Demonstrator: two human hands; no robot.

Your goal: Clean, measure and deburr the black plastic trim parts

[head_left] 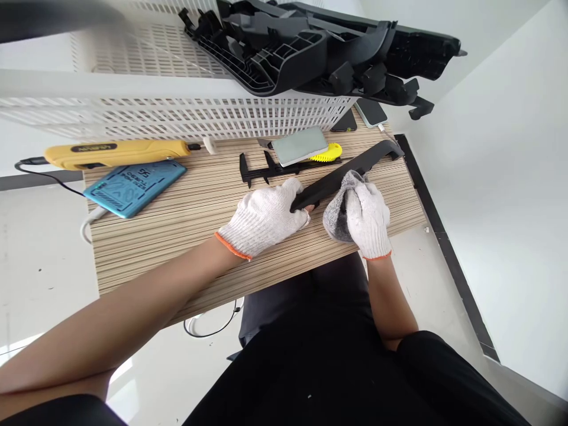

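A long black plastic trim piece point(337, 180) lies slanted over the wood-grain table, its hooked end at the upper right. My left hand point(270, 214), in a white knit glove with an orange cuff, is closed round its near end. In a matching glove, my right hand point(367, 218) grips a grey cloth point(338, 216) against the lower edge of the trim piece. The cloth hangs folded beneath my fingers. Just beyond my left hand sit a black caliper point(275, 170) and a pale grey-green block point(300, 146), with a yellow-handled tool point(327, 153) partly under the block.
White slatted baskets point(186, 115) stand along the back, with several black plastic parts point(306, 53) heaped on top and overhanging right. A yellow power tool point(119, 154) and a blue power bank point(135, 186) with cables occupy the left. Two phones point(371, 112) rest at the far right corner.
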